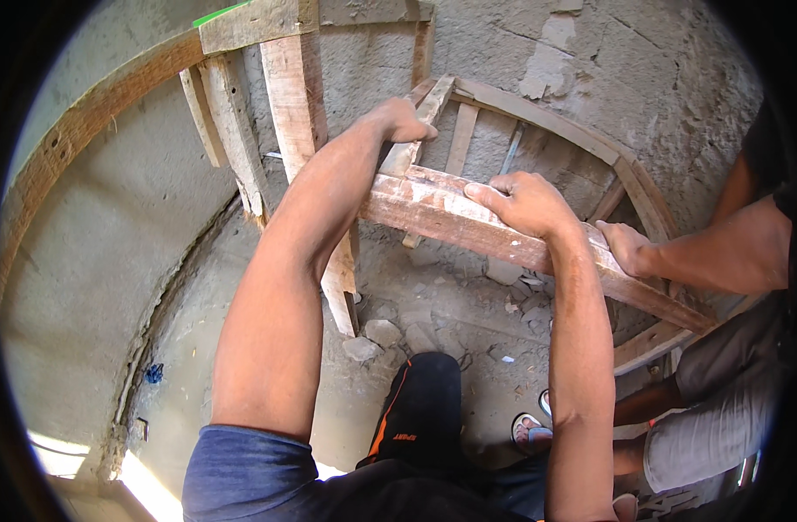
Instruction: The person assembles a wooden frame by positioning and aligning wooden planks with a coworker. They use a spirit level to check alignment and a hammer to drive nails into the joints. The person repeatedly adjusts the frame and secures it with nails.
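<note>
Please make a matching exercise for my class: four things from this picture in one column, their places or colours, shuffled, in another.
1. left hand
2. right hand
3. left sleeve
4. co-worker's shorts

A. grey
B. on the thick beam
C. dark blue
D. on a narrow wooden piece

Pairs: 1-D, 2-B, 3-C, 4-A

L hand (405,120) is curled on a thin stick (435,98) of the wood frame (546,114). R hand (530,207) grips a thick beam (459,217), thumb on top. Another person's hand (626,247) is on the same beam, nearer its R end. Stones (383,332) lie on the floor (190,374), just beside a wood leg (340,300). A curved rail (94,110) bends up at L, w/ a bit of green (220,13) near its top.
</note>
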